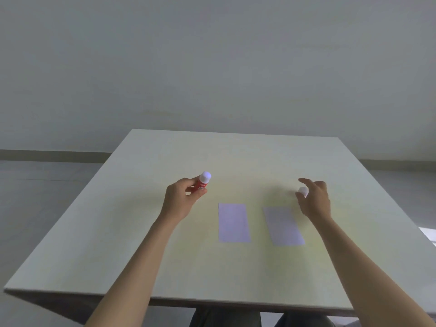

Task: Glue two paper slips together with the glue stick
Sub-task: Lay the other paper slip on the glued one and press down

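Observation:
Two pale paper slips lie flat side by side on the table: the left slip (233, 223) and the right slip (284, 226), a small gap apart. My left hand (180, 200) is shut on the red glue stick (201, 184), whose white top points up and away, left of the slips. My right hand (315, 200) hovers just beyond the right slip and pinches a small white cap (303, 191) between thumb and fingers, index finger stretched out.
The light wooden table (165, 256) fills the view, its near edge above my knees. A plain wall stands behind it and grey floor runs on both sides.

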The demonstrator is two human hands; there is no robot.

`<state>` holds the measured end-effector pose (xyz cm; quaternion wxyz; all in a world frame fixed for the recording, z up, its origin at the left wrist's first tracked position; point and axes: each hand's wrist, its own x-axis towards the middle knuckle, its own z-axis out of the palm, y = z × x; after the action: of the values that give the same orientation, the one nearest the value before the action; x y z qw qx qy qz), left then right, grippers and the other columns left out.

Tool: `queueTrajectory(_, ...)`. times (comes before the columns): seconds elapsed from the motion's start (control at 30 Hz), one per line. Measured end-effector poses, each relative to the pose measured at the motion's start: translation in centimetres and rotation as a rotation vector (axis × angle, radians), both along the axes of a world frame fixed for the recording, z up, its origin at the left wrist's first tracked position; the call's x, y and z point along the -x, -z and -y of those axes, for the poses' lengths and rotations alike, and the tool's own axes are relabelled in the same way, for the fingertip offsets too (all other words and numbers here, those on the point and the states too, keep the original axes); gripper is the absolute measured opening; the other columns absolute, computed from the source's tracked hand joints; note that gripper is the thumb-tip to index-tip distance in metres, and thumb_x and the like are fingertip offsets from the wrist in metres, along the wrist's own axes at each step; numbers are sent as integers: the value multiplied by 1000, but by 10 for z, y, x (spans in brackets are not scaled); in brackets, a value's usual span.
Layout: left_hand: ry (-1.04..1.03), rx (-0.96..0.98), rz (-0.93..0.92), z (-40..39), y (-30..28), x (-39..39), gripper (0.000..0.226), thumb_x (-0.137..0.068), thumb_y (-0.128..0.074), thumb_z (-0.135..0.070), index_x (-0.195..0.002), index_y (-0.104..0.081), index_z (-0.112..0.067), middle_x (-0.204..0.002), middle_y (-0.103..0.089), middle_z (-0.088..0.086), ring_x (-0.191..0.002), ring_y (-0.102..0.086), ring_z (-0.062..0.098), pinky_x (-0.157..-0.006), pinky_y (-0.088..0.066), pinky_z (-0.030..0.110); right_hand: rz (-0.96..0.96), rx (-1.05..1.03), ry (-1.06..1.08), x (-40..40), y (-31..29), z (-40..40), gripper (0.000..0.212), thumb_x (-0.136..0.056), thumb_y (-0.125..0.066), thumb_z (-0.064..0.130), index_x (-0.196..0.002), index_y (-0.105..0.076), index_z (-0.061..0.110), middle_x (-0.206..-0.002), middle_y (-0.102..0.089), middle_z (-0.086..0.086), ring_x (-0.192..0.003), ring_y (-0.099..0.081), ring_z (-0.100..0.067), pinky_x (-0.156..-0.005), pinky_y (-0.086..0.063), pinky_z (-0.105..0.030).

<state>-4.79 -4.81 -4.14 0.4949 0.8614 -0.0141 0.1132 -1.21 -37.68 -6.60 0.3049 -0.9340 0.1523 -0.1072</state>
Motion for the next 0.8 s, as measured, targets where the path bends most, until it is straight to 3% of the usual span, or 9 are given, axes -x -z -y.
queueTrajectory(0.1,-12,-9,-33,-3,5,0,10,-83,-67,-18,-84,-70,-27,-62,-66,-4,-60,-60,-2,-58,-38,4,-4,13,-19,0,6,1,44,-89,-58,12,-132,-52,20,-129,-44,-14,-103,-59,-35,-82,-46,-37)
queueTrajectory(0.17,-44,-1,-50,-5,10,0,17,-82,-65,-17,-73,-64,-31,-60,-68,-2,-58,-62,1,-59,-39,8,2,15,-19,0,7,1,45,-89,-58,12,-132,-51,20,-129,-44,-14,-104,-58,-34,-81,-46,-37)
queueTrajectory(0.3,-115,100,-116,-8,17,0,6,-81,-65,-14,-82,-66,-19,-71,-74,2,-70,-71,13,-67,-44,17,8,21,-29,-1,7,3,45,-88,-58,12,-132,-52,19,-129,-45,-15,-104,-58,-35,-82,-46,-37)
queueTrajectory(0.6,-192,109,-129,-13,21,-16,4,-80,-62,-13,-78,-63,-16,-73,-73,-4,-68,-66,-5,-63,-41,15,-1,8,-41,-2,6,4,43,-88,-60,13,-130,-54,18,-128,-47,-15,-104,-58,-34,-84,-46,-36)
queueTrajectory(0.8,-195,101,-125,-13,20,-29,6,-79,-62,-13,-78,-63,-19,-71,-73,-4,-76,-68,7,-63,-42,19,-3,1,-40,-1,5,6,42,-88,-61,12,-129,-55,17,-129,-47,-17,-106,-58,-34,-86,-46,-36)
